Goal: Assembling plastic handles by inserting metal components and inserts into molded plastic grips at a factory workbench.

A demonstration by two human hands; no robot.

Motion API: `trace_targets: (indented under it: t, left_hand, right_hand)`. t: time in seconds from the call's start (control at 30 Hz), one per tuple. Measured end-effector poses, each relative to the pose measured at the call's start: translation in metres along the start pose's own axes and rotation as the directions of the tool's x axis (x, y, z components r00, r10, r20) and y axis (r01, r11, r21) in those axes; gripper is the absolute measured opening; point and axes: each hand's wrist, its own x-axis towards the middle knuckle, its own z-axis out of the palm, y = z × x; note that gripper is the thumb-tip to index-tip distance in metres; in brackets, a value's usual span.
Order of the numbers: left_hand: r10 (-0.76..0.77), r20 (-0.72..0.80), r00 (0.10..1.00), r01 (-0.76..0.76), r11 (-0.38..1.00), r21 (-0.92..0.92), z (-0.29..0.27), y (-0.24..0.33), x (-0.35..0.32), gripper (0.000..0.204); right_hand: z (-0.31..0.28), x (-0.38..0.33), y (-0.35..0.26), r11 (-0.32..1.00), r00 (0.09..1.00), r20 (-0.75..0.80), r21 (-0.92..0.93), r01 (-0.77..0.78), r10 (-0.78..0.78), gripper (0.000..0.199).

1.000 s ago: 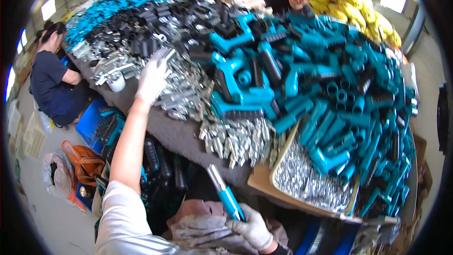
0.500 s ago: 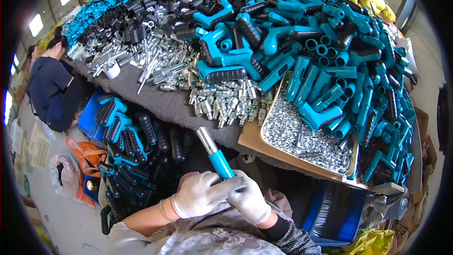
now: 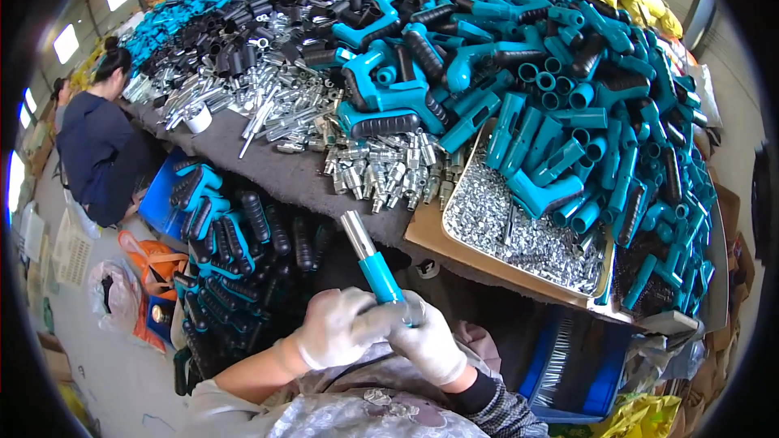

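Observation:
Both my hands wear white gloves and meet in front of my lap. Between them is a teal plastic tool housing (image 3: 378,277) with a shiny metal tube (image 3: 357,235) standing out of its far end, tilted up and to the left. My left hand (image 3: 339,329) closes on the lower end of the housing from the left. Around the same end, from the right, my right hand (image 3: 432,345) is wrapped. A small dark metallic part shows between the fingers; its kind is unclear, and the housing's bottom is covered by the gloves.
A heap of teal tool housings (image 3: 560,122) with black grips covers the table. Silver metal fittings (image 3: 381,170) lie along its near edge, beside a tray of tiny metal parts (image 3: 519,235). Black-and-teal housings (image 3: 227,235) fill the lower left. A blue bin (image 3: 596,365) stands lower right.
My left fingers have shifted slightly around the lower end of the housing. The housing stays in both hands, nearly in place. The person at left has leaned and turned a little.

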Motion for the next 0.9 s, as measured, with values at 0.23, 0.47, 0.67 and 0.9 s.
trace_targets:
  t: [0.23,0.47,0.67,0.9]
  left_hand:
    - [-0.096,-0.392,0.915,0.151,0.982,0.111,-0.038,-0.028,0.015,0.039]
    - [-0.713,-0.395,0.579,0.804,0.418,0.423,-0.044,-0.154,0.031,0.047]
    - [-0.769,-0.224,0.599,0.777,0.49,0.395,-0.051,-0.137,0.038,0.05]
    - [-0.577,-0.324,0.749,0.651,0.731,0.204,-0.038,-0.145,0.009,0.044]
  right_hand:
    - [-0.009,0.007,0.0,0.983,0.999,0.042,-0.18,0.037,-0.03,0.035]
    - [-0.003,-0.004,-0.004,0.998,0.997,-0.074,0.054,-0.03,0.034,0.023]
    - [-0.027,-0.011,0.013,0.993,0.998,-0.042,0.107,-0.044,0.049,0.016]
    - [-0.038,-0.024,0.004,0.995,0.998,-0.043,-0.078,-0.057,0.053,0.015]
